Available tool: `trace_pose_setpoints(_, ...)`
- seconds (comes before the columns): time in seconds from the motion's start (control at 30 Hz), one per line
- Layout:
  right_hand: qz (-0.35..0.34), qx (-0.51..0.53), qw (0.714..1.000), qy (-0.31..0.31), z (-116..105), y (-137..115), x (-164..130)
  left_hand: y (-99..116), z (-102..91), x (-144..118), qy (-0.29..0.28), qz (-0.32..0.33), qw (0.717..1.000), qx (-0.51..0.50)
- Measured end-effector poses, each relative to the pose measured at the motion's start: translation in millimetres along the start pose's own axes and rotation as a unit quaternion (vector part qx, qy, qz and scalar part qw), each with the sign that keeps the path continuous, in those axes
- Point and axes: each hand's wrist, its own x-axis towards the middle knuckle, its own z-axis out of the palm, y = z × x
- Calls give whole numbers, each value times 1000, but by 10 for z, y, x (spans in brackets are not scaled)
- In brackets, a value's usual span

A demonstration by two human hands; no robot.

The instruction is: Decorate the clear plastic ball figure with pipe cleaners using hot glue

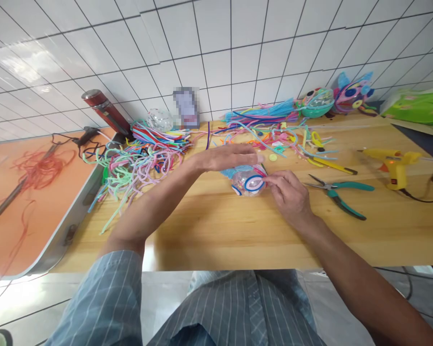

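Observation:
A clear plastic ball sits on the wooden table in front of me. On its near side is a blue, white and pink pipe cleaner ring, and a smaller blue-edged piece shows at its lower left. Light blue fuzzy pipe cleaner lies behind the ball's upper left. My left hand stretches over the top of the ball, fingers extended and palm down; its thumb is hidden. At the ball's right side my right hand pinches the ring's edge between thumb and fingertips.
Teal-handled pliers and a yellow glue gun lie at right. Pipe cleaner bundles cover the left, beside a tall dark red flask. Two decorated balls and a phone stand along the tiled wall. An orange board lies far left.

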Motion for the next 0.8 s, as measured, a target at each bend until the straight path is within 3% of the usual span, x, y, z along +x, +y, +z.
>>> trace_pose_setpoints(0.17, 6, -8, 1000, -5, 6, 0, -12, -131, -126, 395, -87, -24, 995, 52)
trace_pose_setpoints(0.3, 1, -19, 1000, -11, 6, 3, -17, -150, -131, 567, -155, -34, 986, 57)
trace_pose_setpoints(0.43, -7, -19, 1000, -10, 8, -8, -8, -72, -113, 581, -186, -62, 980, 31)
trace_pose_setpoints(0.63, -32, -34, 999, 14, 16, -29, 11, 26, -131, 502, -272, -49, 959, 60)
trace_pose_setpoints(0.8, -21, -36, 999, 8, 27, -11, 0, 61, -108, 479, -250, -56, 965, 63)
